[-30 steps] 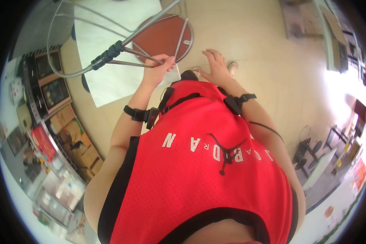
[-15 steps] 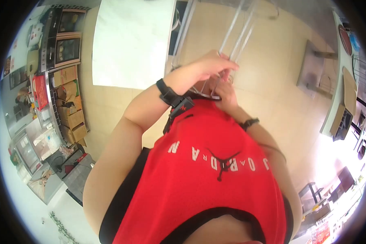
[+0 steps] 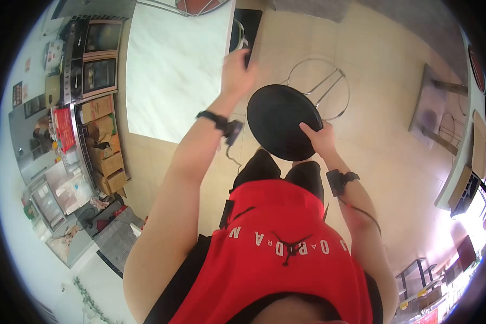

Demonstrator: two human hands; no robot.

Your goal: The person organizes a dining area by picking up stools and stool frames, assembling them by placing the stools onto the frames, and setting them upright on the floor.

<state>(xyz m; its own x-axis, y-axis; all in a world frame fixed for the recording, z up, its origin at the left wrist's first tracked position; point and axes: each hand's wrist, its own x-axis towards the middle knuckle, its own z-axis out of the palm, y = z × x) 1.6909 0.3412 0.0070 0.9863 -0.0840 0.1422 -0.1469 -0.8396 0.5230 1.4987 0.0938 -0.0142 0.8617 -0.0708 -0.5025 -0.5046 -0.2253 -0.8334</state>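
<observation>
A stool with a round black seat (image 3: 281,121) and thin metal legs joined by a ring (image 3: 346,105) is in front of my knees. My right hand (image 3: 323,139) grips the right edge of the seat, thumb on top and fingers hidden beneath. The seat tilts, and its legs show beyond it. My left hand (image 3: 237,78) is apart from the stool, beside the right edge of the white marbled table (image 3: 173,75). Its fingers are smeared by motion, close to a pan (image 3: 237,33) in a dark recess.
A reddish-brown round piece (image 3: 200,4) with metal bars shows at the top edge. On the left are ovens (image 3: 100,74) above cardboard boxes (image 3: 110,162). A wooden stool (image 3: 427,105) and a counter (image 3: 453,178) are on the right.
The stool has swung from legs up against my body to seat up in front of me. My left hand has let go of its legs and moved out towards the table edge.
</observation>
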